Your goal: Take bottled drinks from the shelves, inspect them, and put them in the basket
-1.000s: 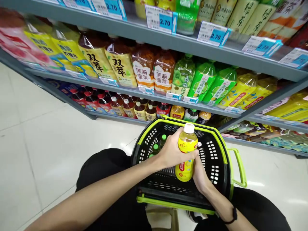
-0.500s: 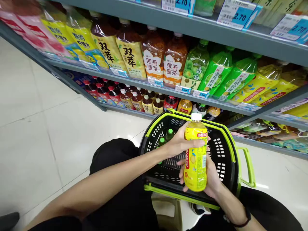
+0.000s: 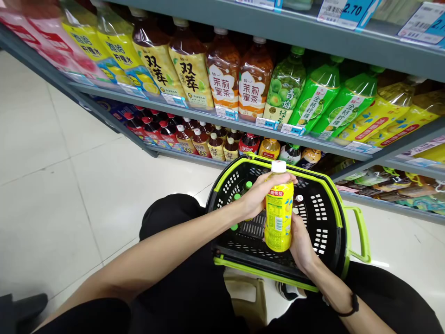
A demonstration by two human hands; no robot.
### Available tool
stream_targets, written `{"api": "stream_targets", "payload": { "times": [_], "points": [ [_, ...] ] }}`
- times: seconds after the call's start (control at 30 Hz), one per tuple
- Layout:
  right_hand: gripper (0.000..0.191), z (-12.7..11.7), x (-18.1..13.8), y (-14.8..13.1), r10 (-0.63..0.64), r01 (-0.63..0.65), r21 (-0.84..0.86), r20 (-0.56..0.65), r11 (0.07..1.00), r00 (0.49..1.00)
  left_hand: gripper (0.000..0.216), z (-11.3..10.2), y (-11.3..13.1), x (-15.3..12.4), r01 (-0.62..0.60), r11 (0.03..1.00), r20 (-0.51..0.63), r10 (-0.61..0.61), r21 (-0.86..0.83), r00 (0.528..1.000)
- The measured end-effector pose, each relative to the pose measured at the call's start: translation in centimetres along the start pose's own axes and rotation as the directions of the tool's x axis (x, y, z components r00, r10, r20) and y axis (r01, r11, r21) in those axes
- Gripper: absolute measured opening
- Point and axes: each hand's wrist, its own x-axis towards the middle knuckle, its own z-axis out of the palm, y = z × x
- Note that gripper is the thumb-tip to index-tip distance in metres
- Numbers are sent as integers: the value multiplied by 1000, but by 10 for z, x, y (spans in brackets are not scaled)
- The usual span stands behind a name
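Between my two hands is an upright yellow drink bottle (image 3: 278, 222) with a white cap, held over the shopping basket. My left hand (image 3: 259, 195) wraps its upper part, thumb across the front just below the cap. Lower down on the right side, my right hand (image 3: 301, 243) grips the bottle; most of its fingers are hidden behind it. A label panel with a barcode faces me. The black basket has a lime-green rim (image 3: 334, 204). Inside it, several green-capped bottles (image 3: 248, 185) are at the left, and a white-capped bottle (image 3: 298, 199) shows behind the held one.
Shelves of large drink bottles (image 3: 222, 81) stand ahead, with smaller bottles (image 3: 215, 147) on the bottom level. Price tags line the grey shelf edge (image 3: 225, 113). The basket's green handle (image 3: 361, 234) sticks out right. A beige stool (image 3: 259, 301) is below, between my black-clad legs.
The yellow bottle has turned, bringing its barcode panel round to the front, and has risen slightly in view. My left hand has shifted higher on it. A white-capped bottle in the basket has come into sight.
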Motion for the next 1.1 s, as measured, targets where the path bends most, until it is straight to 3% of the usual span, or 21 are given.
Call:
{"api": "stream_targets", "payload": {
  "times": [0.3,0.57,0.77,0.93,1.1],
  "points": [
    [62,-1,-3,1,-12,12,-11,34,1000,999,75,-3,4,2,52,981,-41,-60,-187,997],
    [59,0,-8,1,62,-63,17,55,998,997,68,-3,8,1,74,972,-42,-86,-223,995],
    [65,0,-11,-10,166,-152,-108,139,982,976,49,-2,13,1,134,946,8,-138,-296,990],
    [67,-2,-12,-15,121,-94,-120,246,988,962,38,-4,11,4,126,947,-48,-146,-297,988],
    [61,-1,-17,-10,54,-47,-29,300,998,953,37,-5,13,6,121,940,-83,-155,-319,984]
  ]
}}
